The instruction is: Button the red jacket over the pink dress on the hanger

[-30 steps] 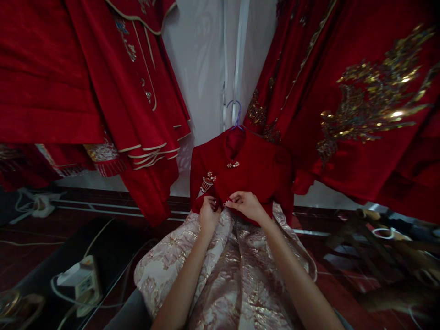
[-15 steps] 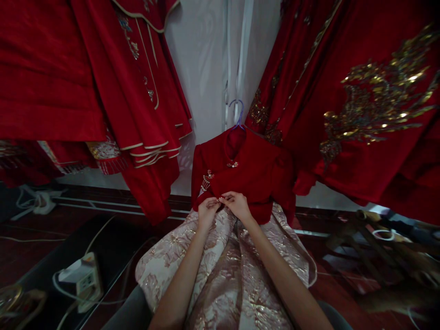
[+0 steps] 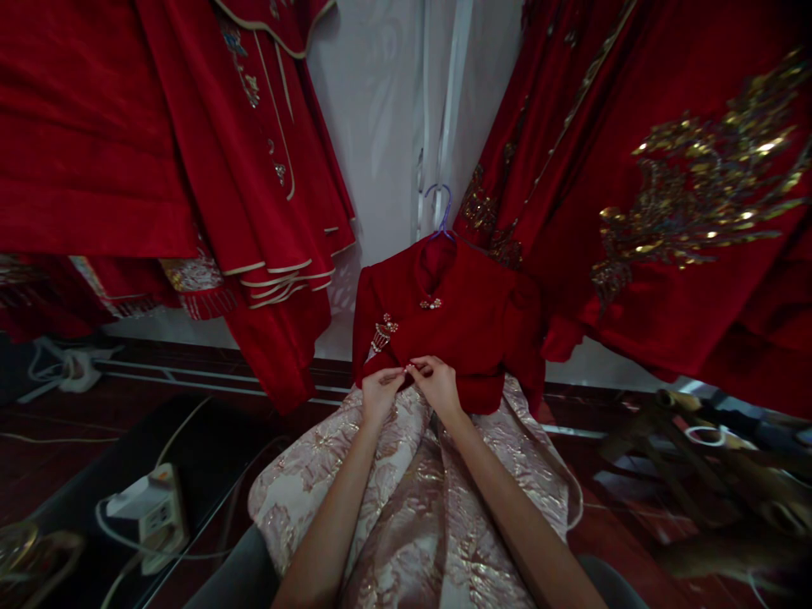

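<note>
A short red jacket (image 3: pixel 457 338) hangs on a purple hanger (image 3: pixel 441 216) in front of me, over a pale pink and gold brocade skirt (image 3: pixel 406 507). At the jacket's lower front edge, my left hand (image 3: pixel 381 393) pinches with thumb and fingertips. My right hand (image 3: pixel 437 385) meets it there, its fingertips also closed. Between the fingertips show tiny pale, shiny spots, too small to make out. A beaded clasp (image 3: pixel 430 304) sits at the collar, and a beaded ornament with dangling strands (image 3: pixel 384 333) lies on the jacket's left front.
Red garments (image 3: pixel 254 169) hang at the left, and red garments with gold sequins (image 3: pixel 691 186) at the right. Low at the left, a power strip (image 3: pixel 161 520) with a white plug and cables rests on a black surface (image 3: pixel 209 457). Blurred wooden pieces (image 3: pixel 672 474) stand at the lower right.
Both hands stay pinched at the jacket's lower edge, with only slight shifts of the fingers. The view has moved a very little; the garments hang as before.
</note>
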The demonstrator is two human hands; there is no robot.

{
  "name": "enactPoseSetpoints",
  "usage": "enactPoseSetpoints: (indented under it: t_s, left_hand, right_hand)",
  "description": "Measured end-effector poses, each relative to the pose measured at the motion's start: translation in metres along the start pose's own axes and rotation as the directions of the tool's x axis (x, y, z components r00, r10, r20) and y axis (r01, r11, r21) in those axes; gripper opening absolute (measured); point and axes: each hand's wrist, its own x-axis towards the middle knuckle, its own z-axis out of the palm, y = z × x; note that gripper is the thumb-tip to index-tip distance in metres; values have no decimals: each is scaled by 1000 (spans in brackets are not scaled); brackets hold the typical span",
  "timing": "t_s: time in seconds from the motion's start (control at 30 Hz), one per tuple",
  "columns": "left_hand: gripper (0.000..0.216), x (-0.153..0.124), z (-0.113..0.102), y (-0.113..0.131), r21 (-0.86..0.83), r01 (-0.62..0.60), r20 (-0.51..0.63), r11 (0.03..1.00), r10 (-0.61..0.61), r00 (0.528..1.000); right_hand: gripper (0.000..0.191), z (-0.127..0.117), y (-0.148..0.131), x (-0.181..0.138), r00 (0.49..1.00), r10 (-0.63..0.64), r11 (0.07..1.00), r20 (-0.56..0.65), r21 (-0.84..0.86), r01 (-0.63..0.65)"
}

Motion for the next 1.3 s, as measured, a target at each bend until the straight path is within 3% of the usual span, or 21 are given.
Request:
enactPoseSetpoints:
  t_s: [0.17,0.37,0.57,0.77,0.97,1.3]
  left_hand:
    - [15,-1,4,3,72,-82,27,994,81,996]
    - [25,-4,6,3,115,-147,-28,982,151,988]
    - [32,-6,6,1,145,-170,20,975,169,985]
    - [31,-7,5,3,107,-147,36,983,144,989]
    - [30,-7,4,2,90,-156,82,984,148,985]
    - [27,-11,5,7,46,-159,56,986,156,986]
  right_hand:
    - [18,-1,4,0,1000,-22,999,-13,37,23]
    - [14,-13,-5,-2,976,10,997,-218,83,8]
    - [15,-22,-11,-6,993,-71,997,-94,-10,70]
    - [21,-14,1,-9,996,-82,995,43,-58,84]
    - [18,-11,7,-9,995,-69,998,69,-6,70]
    - [16,-12,6,-11,996,-38,995,86,93,30]
